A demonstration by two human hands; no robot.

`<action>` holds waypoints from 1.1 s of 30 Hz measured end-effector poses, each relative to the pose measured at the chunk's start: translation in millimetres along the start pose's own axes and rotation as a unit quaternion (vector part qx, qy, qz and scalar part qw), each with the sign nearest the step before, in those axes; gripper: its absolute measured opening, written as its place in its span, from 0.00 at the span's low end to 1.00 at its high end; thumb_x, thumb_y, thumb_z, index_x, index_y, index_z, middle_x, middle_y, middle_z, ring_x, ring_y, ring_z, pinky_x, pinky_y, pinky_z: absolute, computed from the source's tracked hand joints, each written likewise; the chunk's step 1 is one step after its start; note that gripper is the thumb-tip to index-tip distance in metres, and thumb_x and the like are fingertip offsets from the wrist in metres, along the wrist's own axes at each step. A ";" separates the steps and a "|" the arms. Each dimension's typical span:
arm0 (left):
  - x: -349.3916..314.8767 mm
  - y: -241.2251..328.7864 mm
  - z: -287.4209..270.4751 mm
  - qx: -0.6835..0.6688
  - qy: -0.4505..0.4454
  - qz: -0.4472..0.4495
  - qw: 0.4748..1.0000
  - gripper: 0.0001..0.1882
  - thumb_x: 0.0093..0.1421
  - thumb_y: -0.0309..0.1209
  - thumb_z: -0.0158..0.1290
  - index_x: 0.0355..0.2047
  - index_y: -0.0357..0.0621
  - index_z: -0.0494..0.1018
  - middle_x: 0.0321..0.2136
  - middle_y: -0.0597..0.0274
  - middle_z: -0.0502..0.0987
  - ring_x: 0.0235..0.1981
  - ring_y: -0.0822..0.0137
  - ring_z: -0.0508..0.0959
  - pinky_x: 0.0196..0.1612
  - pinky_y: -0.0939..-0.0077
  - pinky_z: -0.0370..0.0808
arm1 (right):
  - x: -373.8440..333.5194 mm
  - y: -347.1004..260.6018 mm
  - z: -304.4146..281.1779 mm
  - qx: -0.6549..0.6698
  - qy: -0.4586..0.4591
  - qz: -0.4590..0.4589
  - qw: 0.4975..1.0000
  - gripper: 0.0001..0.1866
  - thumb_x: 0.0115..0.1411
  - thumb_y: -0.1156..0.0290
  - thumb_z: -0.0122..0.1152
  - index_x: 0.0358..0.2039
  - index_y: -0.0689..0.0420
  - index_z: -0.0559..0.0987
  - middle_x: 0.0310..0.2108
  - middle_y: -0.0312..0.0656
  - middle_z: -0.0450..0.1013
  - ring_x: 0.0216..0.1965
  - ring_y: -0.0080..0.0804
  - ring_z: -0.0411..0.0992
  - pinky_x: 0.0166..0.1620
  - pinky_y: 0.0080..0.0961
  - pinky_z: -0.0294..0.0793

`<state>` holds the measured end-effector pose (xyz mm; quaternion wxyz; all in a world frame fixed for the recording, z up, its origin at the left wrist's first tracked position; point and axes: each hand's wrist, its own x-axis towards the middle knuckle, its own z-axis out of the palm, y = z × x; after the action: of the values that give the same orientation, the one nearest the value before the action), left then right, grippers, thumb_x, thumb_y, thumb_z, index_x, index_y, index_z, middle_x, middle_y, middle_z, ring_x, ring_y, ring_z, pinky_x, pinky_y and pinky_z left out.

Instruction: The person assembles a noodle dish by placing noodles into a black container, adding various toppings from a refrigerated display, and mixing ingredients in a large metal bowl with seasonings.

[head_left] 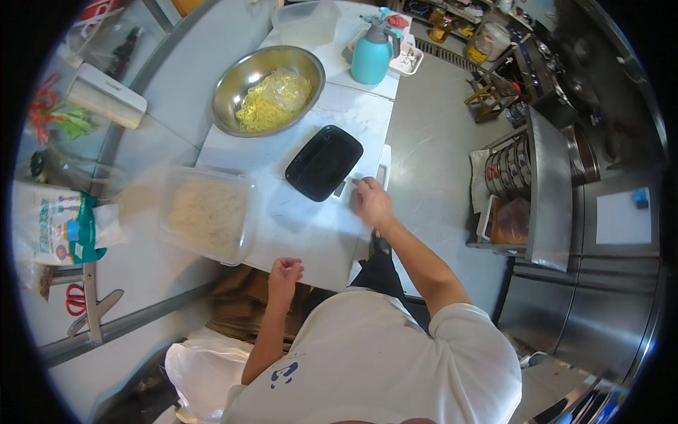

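A black tray (324, 164) is lying on the white table (304, 233), its long axis slanting from lower left to upper right, one short end facing the steel bowl's side of the spray bottle (371, 58) and the other facing the clear box (244, 185). A scale (342, 191) is showing just past the tray's lower right side. The right hand (371, 202) is reaching to it with fingers bent and bunched narrowly; I cannot tell whether they are touching it or gripping anything. The left hand (284, 277) is hovering by the table's near edge, loosely curled, and its palm is facing out of sight, so I cannot tell if it is holding something.

Beyond the tray, a steel bowl (226, 106) is holding yellow noodles (258, 112) and a clear bag (291, 88). Grey floor (431, 162) is stretching right toward a steel counter (547, 191). The tray is hiding most of the scale, the box's pale contents are looking blurred, and the dark lens rim is cutting off the shelves (452, 21).
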<state>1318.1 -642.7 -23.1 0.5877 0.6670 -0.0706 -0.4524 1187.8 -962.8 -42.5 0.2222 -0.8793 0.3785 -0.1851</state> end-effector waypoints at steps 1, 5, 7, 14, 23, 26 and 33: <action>15.0 6.8 14.3 -0.020 0.018 0.013 1.000 0.12 0.70 0.31 0.54 0.48 0.39 0.69 0.46 0.57 0.78 0.43 0.65 0.81 0.45 0.73 0.80 | 6.8 9.2 -5.5 -0.016 -0.039 -0.031 0.999 0.20 0.63 0.70 0.56 0.55 0.51 0.79 0.49 0.45 0.75 0.48 0.47 0.75 0.50 0.40 0.79; 75.5 47.9 76.4 -0.086 0.134 -0.017 0.987 0.15 0.70 0.35 0.54 0.49 0.39 0.66 0.44 0.56 0.77 0.42 0.62 0.82 0.42 0.68 0.82 | 35.7 45.5 -1.1 -0.059 -0.079 -0.142 0.985 0.24 0.59 0.73 0.56 0.58 0.49 0.78 0.47 0.41 0.73 0.48 0.44 0.73 0.46 0.40 0.80; 95.9 71.4 107.4 -0.123 0.175 -0.012 0.977 0.15 0.70 0.37 0.54 0.48 0.39 0.66 0.41 0.56 0.76 0.40 0.62 0.82 0.39 0.67 0.83 | 46.7 55.8 0.5 -0.033 -0.114 -0.175 0.977 0.27 0.58 0.73 0.57 0.60 0.48 0.77 0.45 0.41 0.72 0.47 0.43 0.72 0.43 0.40 0.80; 133.4 67.1 136.0 -0.097 0.281 -0.025 0.955 0.11 0.69 0.34 0.55 0.37 0.37 0.71 0.33 0.58 0.73 0.27 0.63 0.81 0.26 0.68 0.85 | 69.1 64.1 -11.3 -0.032 -0.207 -0.261 0.942 0.34 0.54 0.74 0.59 0.64 0.49 0.73 0.44 0.42 0.71 0.43 0.45 0.73 0.36 0.39 0.80; 131.3 83.3 163.8 -0.179 0.309 0.015 0.934 0.16 0.70 0.38 0.54 0.38 0.34 0.72 0.35 0.55 0.75 0.28 0.62 0.83 0.28 0.66 0.86 | 133.0 101.7 -52.8 0.099 -0.210 -0.235 0.944 0.17 0.62 0.71 0.62 0.51 0.59 0.81 0.38 0.48 0.78 0.34 0.45 0.79 0.39 0.39 0.81; 116.3 71.8 157.0 -0.155 0.344 0.028 0.926 0.16 0.70 0.40 0.54 0.41 0.35 0.72 0.37 0.53 0.76 0.28 0.61 0.83 0.27 0.66 0.82 | 203.0 72.0 -82.3 0.109 -0.066 -0.291 0.948 0.08 0.59 0.74 0.66 0.40 0.59 0.84 0.36 0.49 0.79 0.36 0.51 0.77 0.43 0.41 0.78; 87.9 -56.1 159.1 0.375 0.598 0.166 0.688 0.13 0.62 0.33 0.58 0.45 0.43 0.74 0.46 0.47 0.74 0.49 0.44 0.72 0.53 0.48 0.68 | 390.5 -39.7 -22.2 0.015 -0.115 -0.432 0.895 0.18 0.60 0.72 0.64 0.52 0.57 0.79 0.53 0.53 0.75 0.52 0.55 0.75 0.55 0.44 0.77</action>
<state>1235.3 -795.6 -100.5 0.2715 0.9386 0.0225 0.2117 1451.8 -1236.1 58.5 0.1757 -0.9678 -0.0691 -0.1665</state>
